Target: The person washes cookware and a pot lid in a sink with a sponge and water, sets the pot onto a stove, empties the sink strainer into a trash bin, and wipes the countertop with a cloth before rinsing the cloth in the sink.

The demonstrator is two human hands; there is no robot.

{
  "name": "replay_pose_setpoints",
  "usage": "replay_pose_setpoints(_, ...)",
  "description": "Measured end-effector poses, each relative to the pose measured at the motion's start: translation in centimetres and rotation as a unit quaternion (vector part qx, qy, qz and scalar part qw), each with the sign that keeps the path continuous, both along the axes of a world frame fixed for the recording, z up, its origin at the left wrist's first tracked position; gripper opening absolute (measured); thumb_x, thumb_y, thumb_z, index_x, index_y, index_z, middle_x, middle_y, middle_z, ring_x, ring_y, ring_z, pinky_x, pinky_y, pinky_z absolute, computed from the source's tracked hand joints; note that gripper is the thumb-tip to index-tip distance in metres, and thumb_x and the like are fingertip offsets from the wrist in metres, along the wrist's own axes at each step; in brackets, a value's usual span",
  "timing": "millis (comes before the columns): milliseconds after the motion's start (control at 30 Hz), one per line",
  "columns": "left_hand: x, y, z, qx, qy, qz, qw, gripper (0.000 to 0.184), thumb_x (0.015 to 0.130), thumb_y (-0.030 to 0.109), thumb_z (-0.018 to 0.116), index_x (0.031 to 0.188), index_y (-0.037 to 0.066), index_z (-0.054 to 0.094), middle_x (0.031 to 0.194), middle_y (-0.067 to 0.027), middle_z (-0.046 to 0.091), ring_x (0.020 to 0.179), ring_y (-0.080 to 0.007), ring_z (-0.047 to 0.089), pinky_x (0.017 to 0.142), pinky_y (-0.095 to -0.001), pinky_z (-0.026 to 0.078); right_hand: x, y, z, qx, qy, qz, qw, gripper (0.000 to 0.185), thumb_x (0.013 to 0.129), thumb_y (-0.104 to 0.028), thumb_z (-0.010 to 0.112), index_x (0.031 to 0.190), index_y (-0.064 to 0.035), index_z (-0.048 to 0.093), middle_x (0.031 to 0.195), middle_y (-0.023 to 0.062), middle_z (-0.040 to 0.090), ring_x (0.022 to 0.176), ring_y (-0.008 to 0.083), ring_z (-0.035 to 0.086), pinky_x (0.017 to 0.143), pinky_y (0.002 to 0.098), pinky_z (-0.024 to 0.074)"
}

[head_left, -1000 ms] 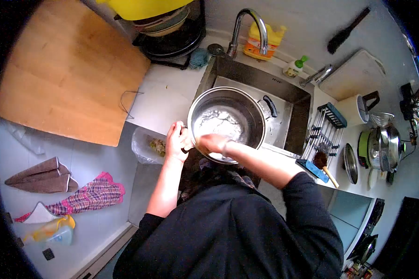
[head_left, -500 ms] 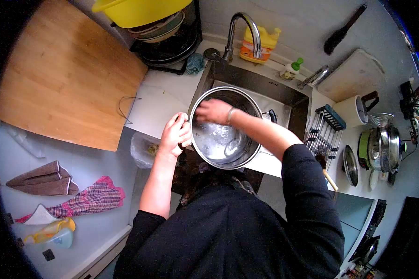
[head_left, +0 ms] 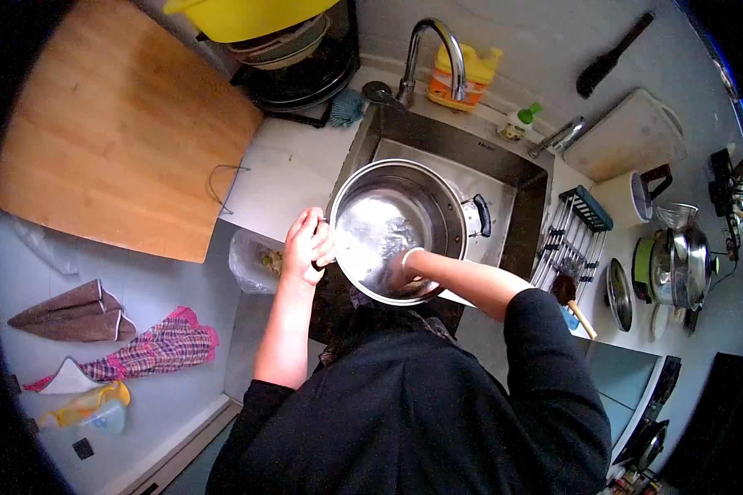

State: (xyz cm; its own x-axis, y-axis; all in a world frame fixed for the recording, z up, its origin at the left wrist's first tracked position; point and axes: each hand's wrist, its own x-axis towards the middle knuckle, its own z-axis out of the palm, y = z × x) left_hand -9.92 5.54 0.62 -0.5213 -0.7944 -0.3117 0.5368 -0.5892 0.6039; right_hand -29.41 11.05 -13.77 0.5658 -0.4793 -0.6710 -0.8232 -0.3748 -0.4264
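A large steel pot point(head_left: 450, 206) is tilted over the front edge of the metal sink point(head_left: 532, 214), its shiny inside facing up. My left hand point(head_left: 308, 241) is wrapped round the pot's handle on the left side. Inside the pot, against its lower right wall, is my right hand point(head_left: 402, 276); its fingers are blurred and mostly hidden, so what they hold cannot be made out. A second black handle point(head_left: 481, 216) shows on the pot's right side.
A curved faucet point(head_left: 452, 62) rises behind the sink beside a yellow jug point(head_left: 470, 74) and a green-topped soap bottle point(head_left: 518, 122). Right: a dish rack point(head_left: 571, 239), a brush point(head_left: 582, 318) and a lid point(head_left: 619, 293). Left: a large wooden board point(head_left: 124, 132) and a bin bag point(head_left: 252, 262).
My right hand has swept round the inside of the pot, from the lower left to the upper left and then to the lower right. The pot has shifted and tilted slightly; my left hand keeps its handle.
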Motion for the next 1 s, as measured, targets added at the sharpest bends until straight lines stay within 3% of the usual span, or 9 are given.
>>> replay_pose_setpoints(133,-0.8,0.9,1.0,0.025,0.070,-0.009,0.997,0.021,0.093,0.028,0.035,0.085,0.012,0.045,0.046,0.0050,0.025,0.032,-0.0037,0.021,0.027,-0.0178,0.021,4.2,-1.3,4.1,0.169,-0.199,-0.267,0.928,0.029,0.081,-0.028,0.048,0.091,-0.0036,0.060,0.061,0.0083,0.056,0.056,0.0171,0.053,0.053,0.0301,0.0435)
replay_pose_setpoints(200,-1.3,1.3,2.0,0.027,0.074,-0.009,0.997,0.021,0.093,0.029,0.035,0.085,0.012,0.044,0.046,0.0047,0.025,0.032,-0.0038,0.021,0.027,-0.0179,0.021,4.5,-1.1,6.9,0.286,-0.399,-0.505,0.710,0.030,0.085,-0.029,0.046,0.105,-0.0080,0.054,0.064,0.0012,0.052,0.057,0.0114,0.050,0.050,0.0252,0.0414)
replay_pose_setpoints(400,-4.3,1.0,5.2,-0.058,0.032,-0.002,0.998,0.019,0.093,0.029,0.034,0.086,0.013,0.042,0.048,0.0046,0.025,0.033,-0.0042,0.021,0.028,-0.0177,0.021,1.3,2.0,11.1,0.066,-0.512,-0.420,0.747,0.030,0.081,-0.026,0.044,0.099,-0.0036,0.054,0.073,0.0034,0.055,0.063,0.0149,0.052,0.059,0.0280,0.0434)
replay_pose_setpoints(467,-5.6,0.3,5.6,-0.081,0.014,-0.013,0.997,0.020,0.092,0.031,0.037,0.083,0.014,0.040,0.048,0.0040,0.027,0.034,-0.0043,0.022,0.029,-0.0182,0.020,-0.3,2.9,12.1,-0.142,-0.396,-0.367,0.830,0.028,0.076,-0.022,0.045,0.096,-0.0041,0.054,0.084,0.0166,0.056,0.079,0.0306,0.055,0.073,0.0389,0.0426)
replay_pose_setpoints(600,-8.4,-0.5,6.2,-0.144,-0.032,-0.057,0.987,0.018,0.092,0.029,0.039,0.083,0.013,0.040,0.048,0.0038,0.026,0.034,-0.0043,0.022,0.029,-0.0185,0.020,-3.8,3.9,7.5,-0.291,-0.218,-0.333,0.870,0.029,0.075,-0.023,0.049,0.100,-0.0097,0.056,0.094,0.0113,0.055,0.088,0.0292,0.051,0.078,0.0385,0.0428)
replay_pose_setpoints(767,-11.6,0.1,5.3,-0.218,-0.106,-0.087,0.966,0.019,0.090,0.029,0.044,0.083,0.012,0.039,0.048,0.0045,0.027,0.036,-0.0034,0.024,0.031,-0.0181,0.021,-8.2,2.9,0.8,-0.449,-0.173,-0.435,0.761,0.033,0.074,-0.013,0.052,0.106,-0.0095,0.054,0.098,0.0152,0.054,0.088,0.0341,0.050,0.079,0.0404,0.0421)
replay_pose_setpoints(833,-12.5,0.5,4.5,-0.266,-0.119,-0.101,0.951,0.018,0.089,0.027,0.047,0.082,0.011,0.039,0.050,0.0059,0.028,0.039,-0.0022,0.027,0.033,-0.0175,0.022,-7.9,2.2,-1.4,-0.387,-0.223,-0.643,0.622,0.033,0.075,-0.013,0.053,0.106,-0.0039,0.052,0.097,0.0195,0.056,0.089,0.0361,0.052,0.079,0.0401,0.0427)
replay_pose_setpoints(867,-13.1,0.9,4.2,-0.283,-0.124,-0.109,0.945,0.018,0.089,0.026,0.047,0.083,0.011,0.039,0.051,0.0064,0.028,0.040,-0.0018,0.028,0.033,-0.0173,0.023,-7.6,2.1,-1.7,-0.217,-0.247,-0.712,0.620,0.033,0.076,-0.016,0.054,0.105,0.0002,0.053,0.093,0.0218,0.059,0.088,0.0363,0.055,0.078,0.0387,0.0439)
replay_pose_setpoints(1000,-15.7,2.4,2.9,-0.523,-0.287,-0.100,0.796,0.018,0.088,0.023,0.049,0.080,0.009,0.041,0.052,0.0041,0.036,0.043,-0.0016,0.032,0.039,-0.0178,0.026,-4.5,0.9,-4.5,-0.159,-0.319,-0.735,0.576,0.037,0.075,-0.024,0.056,0.103,-0.0017,0.055,0.095,0.0210,0.059,0.089,0.0354,0.056,0.080,0.0381,0.0441)
